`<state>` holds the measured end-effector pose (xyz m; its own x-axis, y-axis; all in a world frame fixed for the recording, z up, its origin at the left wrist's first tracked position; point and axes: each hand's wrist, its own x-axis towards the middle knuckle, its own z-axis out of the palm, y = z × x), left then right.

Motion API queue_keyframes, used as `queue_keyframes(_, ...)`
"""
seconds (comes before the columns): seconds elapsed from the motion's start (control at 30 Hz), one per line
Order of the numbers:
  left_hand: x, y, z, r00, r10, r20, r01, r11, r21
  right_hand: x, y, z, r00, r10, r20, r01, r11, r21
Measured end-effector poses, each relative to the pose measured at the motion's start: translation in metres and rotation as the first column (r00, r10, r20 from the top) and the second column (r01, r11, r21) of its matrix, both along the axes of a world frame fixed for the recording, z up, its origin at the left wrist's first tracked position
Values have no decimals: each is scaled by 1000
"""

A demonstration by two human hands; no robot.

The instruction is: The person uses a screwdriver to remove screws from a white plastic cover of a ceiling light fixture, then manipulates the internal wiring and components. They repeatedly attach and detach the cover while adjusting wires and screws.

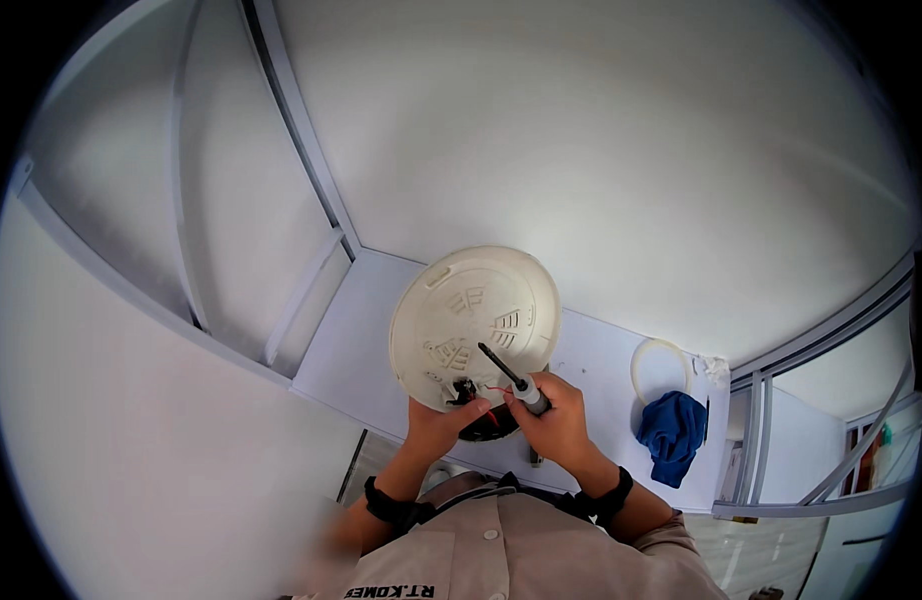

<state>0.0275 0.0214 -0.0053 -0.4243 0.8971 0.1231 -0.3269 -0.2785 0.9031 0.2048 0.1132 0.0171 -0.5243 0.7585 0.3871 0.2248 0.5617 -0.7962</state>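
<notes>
My left hand [436,425] grips the near rim of the round cream cover [476,325], tilted on edge on the white shelf [601,355]. My right hand [559,425] is closed around a screwdriver [516,378], tip on the cover's ribbed face. Thin moulded plastic, I'd judge: light, stiff, likely brittle at the vents. Best held at the rim, away from the red wires [493,400] near my thumb. Blue cloth [673,432] and white ring [659,368] lie to the right.
</notes>
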Motion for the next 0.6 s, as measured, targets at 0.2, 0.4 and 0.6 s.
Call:
queue_keyframes(0.2, -5, 6, 5, 998, 8, -55, -8, 1000, 1, 2, 2, 1, 999, -35, 19, 34, 998, 44)
queue_keyframes(0.4, -11, 5, 0, 996, 23, -85, -25, 999, -32, 4, 1, -3, 980, -153, -128, 117, 960, -256)
queue_keyframes(0.6, -17, -3, -6, 996, 60, -63, -62, 998, -23, 13, 19, -5, 944, -204, -261, 63, 884, -463)
